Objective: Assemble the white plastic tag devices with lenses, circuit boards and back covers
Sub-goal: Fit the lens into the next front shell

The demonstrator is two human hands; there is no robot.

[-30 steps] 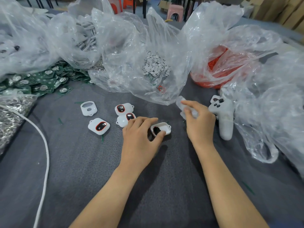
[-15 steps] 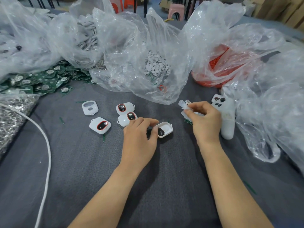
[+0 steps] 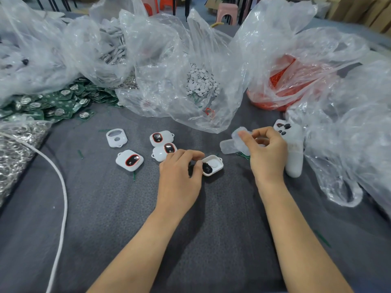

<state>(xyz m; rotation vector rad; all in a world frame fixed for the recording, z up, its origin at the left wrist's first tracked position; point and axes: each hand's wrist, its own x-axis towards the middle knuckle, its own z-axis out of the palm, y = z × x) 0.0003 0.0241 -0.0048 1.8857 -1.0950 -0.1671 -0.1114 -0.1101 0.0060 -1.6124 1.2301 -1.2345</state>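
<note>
My left hand [image 3: 179, 172] pinches the near edge of a white tag shell [image 3: 214, 164] that lies open side up on the grey mat, with a dark lens [image 3: 207, 167] inside it beside my thumb. My right hand [image 3: 265, 153] is raised just right of it, its fingers curled round a small clear plastic bag [image 3: 232, 142]. Three white tags with red-ringed dark lenses lie to the left: one [image 3: 161, 138], another [image 3: 164, 151] partly behind my left fingers, a third [image 3: 129, 160]. An empty white shell [image 3: 116, 137] lies further left.
Green circuit boards [image 3: 53, 102] are heaped at the far left. Clear bags hold grey round discs [image 3: 201, 82] and red parts [image 3: 281, 81]. A white controller [image 3: 293, 149] lies right of my right hand. A white cable [image 3: 61, 187] curves along the left. Metal rings [image 3: 12, 153] fill a bag at left.
My left hand has tilted the shell so its open side and the dark lens show. My right hand has lifted the clear bag slightly and drawn it rightwards.
</note>
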